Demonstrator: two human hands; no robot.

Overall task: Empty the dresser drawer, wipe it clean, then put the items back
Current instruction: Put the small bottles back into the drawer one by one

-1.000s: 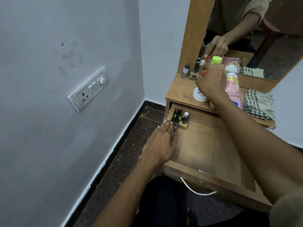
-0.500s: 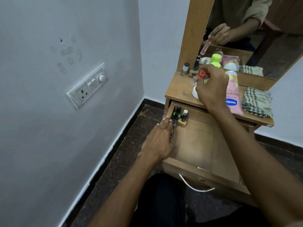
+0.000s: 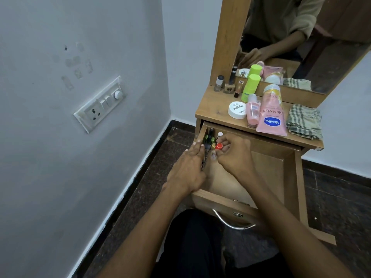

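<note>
A small clear bottle with an orange-red cap (image 3: 218, 147) is being pinched by the right hand (image 3: 233, 157) inside the open wooden drawer (image 3: 269, 169); just left, dark, seemingly green-banded items (image 3: 208, 138) are being pressed by the flat-fingered left hand (image 3: 187, 171).

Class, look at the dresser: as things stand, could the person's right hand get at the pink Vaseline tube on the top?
Probably yes, once freed: the right hand grips a red-capped bottle in the drawer, and the Vaseline tube lies uncovered at the dresser top's front edge, directly above.
</note>
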